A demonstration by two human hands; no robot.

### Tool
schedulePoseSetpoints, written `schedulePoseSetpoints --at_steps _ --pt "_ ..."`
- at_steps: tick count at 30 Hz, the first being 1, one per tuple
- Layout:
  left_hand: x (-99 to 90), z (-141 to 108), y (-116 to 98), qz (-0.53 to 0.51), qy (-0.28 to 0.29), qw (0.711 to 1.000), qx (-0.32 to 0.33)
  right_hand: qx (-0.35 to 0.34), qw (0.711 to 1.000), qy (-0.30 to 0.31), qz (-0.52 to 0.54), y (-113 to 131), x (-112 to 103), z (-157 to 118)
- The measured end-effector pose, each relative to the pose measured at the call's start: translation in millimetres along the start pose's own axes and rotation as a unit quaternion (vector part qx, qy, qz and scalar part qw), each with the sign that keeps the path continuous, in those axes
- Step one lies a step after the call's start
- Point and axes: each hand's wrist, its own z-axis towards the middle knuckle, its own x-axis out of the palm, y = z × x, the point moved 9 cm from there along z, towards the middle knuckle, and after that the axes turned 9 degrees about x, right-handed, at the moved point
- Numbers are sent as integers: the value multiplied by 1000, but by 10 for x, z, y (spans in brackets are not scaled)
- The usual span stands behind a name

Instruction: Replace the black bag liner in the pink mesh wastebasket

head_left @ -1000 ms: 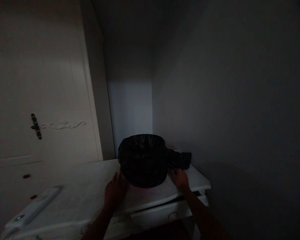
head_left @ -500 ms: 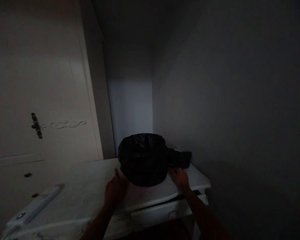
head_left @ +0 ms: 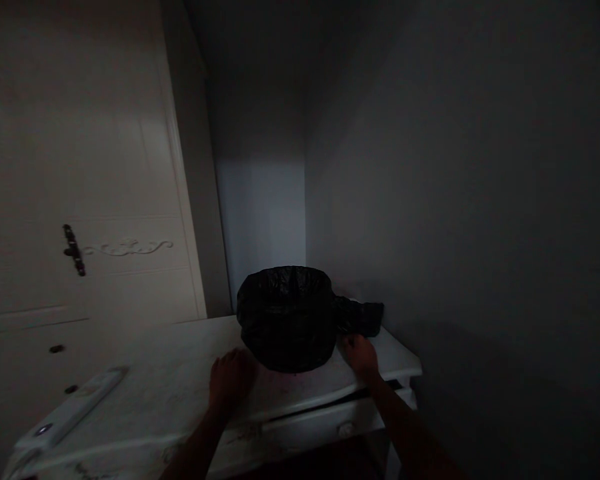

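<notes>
A round bin covered with a black garbage bag (head_left: 287, 327) stands on the white dresser top (head_left: 170, 363), its bag folded down over the rim. From its right side a length of black plastic (head_left: 360, 319) sticks out over the dresser. My left hand (head_left: 233, 379) is by the lower left of the bin, fingers curled into a loose fist. On the opposite side, my right hand (head_left: 360, 357) is closed just below the black plastic; darkness hides whether anything is in its fingers. A faint pinkish tint shows under the bin.
A white power strip (head_left: 75, 408) lies along the dresser's left edge. Below the top is a drawer (head_left: 325, 423) with a dark gap above it. To the left rises a white wardrobe (head_left: 125, 167) with a dark handle (head_left: 74, 251). A grey wall (head_left: 455, 200) stands close on the right.
My left hand's raised index finger has curled down, so the fingers are bunched together. My right hand and the bagged bin stay where they were.
</notes>
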Motion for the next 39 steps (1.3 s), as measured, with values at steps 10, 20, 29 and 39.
schedulePoseSetpoints --at_steps 10,20,29,39 --pt "6 -11 70 -3 -76 996 -53 2 1000 3 -14 19 -1 -8" --pt "-10 -10 54 -44 -7 998 -54 9 1000 3 -13 7 -1 -7" --pt "-130 -31 59 -36 -81 995 -47 2 1000 -1 -5 -16 54 37" --pt "-259 50 642 -527 -219 793 -211 -59 984 -81 145 108 -209 -92"
